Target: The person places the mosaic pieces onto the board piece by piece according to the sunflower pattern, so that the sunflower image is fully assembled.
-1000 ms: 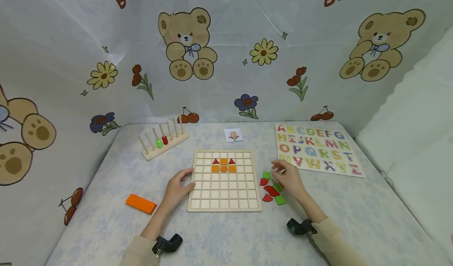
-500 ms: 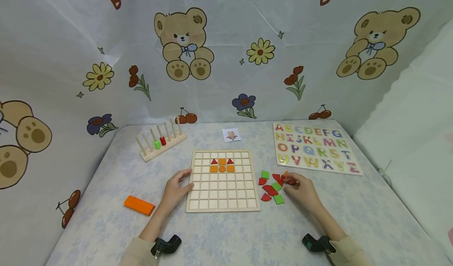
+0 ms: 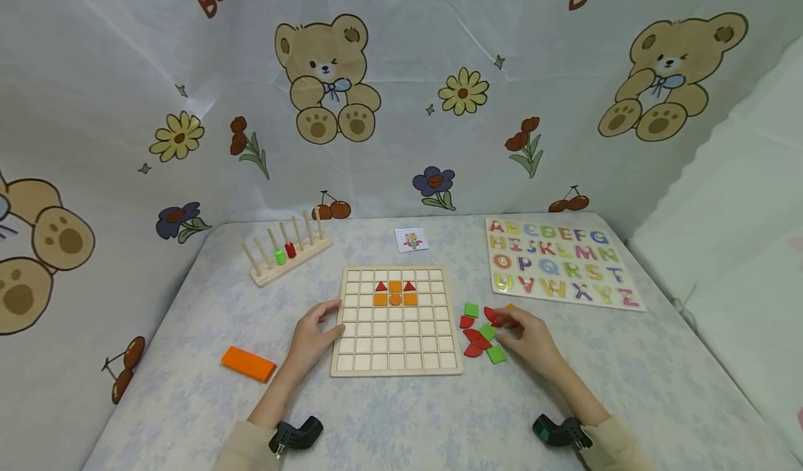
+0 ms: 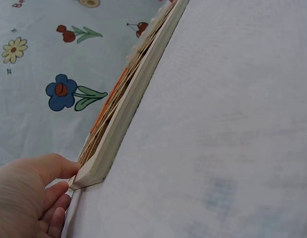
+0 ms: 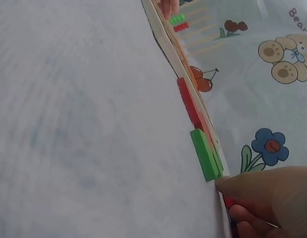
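Observation:
A square wooden grid board (image 3: 396,371) lies on the table. Orange tiles (image 3: 395,286) and red triangles (image 3: 381,287) sit in its upper cells. My left hand (image 3: 314,331) rests at the board's left edge, thumb and index finger apart and touching it. Right of the board lies a loose group of red pieces (image 3: 473,350) and green squares (image 3: 496,354). At this group's right side my right hand (image 3: 532,338) has its fingertips by the red pieces, with thumb and index finger apart. An orange piece (image 3: 511,306) shows partly behind it. In the right wrist view, the thumb hides what its fingers touch.
A peg stand (image 3: 291,260) with green and red beads stands at back left. A small picture card (image 3: 412,240) lies behind the board. An alphabet board (image 3: 564,265) is at back right. An orange block (image 3: 248,364) lies left of my left hand.
From above the pieces, my right hand has moved right and down to their right side. Some red pieces by its fingers have shifted slightly. My left hand keeps its place at the board.

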Motion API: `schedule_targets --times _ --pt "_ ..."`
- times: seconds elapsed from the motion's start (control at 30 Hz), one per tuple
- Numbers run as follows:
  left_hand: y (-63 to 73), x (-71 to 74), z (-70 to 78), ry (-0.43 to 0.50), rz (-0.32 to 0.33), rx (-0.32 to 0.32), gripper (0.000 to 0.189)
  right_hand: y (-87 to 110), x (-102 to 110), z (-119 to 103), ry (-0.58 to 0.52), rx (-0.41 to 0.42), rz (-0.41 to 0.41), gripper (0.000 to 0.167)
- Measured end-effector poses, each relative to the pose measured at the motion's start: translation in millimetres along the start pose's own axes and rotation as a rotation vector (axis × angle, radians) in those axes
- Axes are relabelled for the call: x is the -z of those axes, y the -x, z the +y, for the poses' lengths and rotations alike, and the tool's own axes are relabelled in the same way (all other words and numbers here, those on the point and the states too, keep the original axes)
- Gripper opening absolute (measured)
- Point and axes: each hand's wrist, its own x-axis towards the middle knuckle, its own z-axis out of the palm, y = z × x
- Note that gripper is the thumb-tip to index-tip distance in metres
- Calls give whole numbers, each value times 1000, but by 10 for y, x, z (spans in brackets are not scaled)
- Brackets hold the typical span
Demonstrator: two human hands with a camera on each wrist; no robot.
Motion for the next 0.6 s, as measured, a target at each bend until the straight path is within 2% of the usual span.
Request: schedule_targets --times 0.6 --pt "-4 0 -20 1 -9 7 50 8 -76 -73 -74 -50 45 34"
